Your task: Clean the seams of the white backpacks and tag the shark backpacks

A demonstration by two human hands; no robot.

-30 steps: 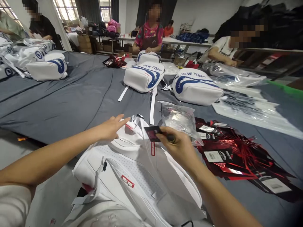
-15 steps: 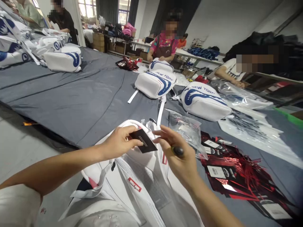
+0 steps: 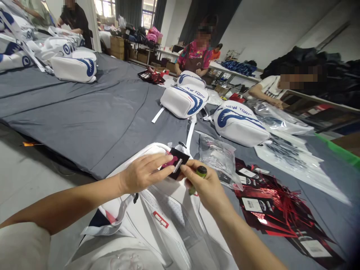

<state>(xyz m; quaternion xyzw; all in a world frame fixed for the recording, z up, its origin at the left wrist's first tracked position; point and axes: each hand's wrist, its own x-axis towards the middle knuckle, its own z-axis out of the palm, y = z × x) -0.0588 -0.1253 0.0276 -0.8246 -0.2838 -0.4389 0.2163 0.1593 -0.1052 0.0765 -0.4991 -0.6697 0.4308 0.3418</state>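
My left hand (image 3: 144, 173) is closed on a small black hang tag (image 3: 181, 159) with a pink shape and white print. At the tag's lower right edge, the thumb and fingertips of my right hand (image 3: 206, 185) pinch it too. A short green-and-black handled tool (image 3: 201, 171) is tucked in my right hand, its working end hidden. Beneath both hands lies a white backpack (image 3: 165, 197) with its straps and mesh back panel facing up and a red label (image 3: 161, 219) on one strap.
Red-and-black hang tags (image 3: 270, 204) are heaped at the right, beside a clear plastic bag (image 3: 216, 153). White-and-blue backpacks (image 3: 239, 123) stand farther back on the grey-covered table (image 3: 112, 108). A co-worker (image 3: 194, 56) is across the table, another person (image 3: 270, 90) at the right.
The black tag has turned, now showing a pink shape. My right hand has closed in from beside the tag to pinch its edge. My left fingers now lie across it.
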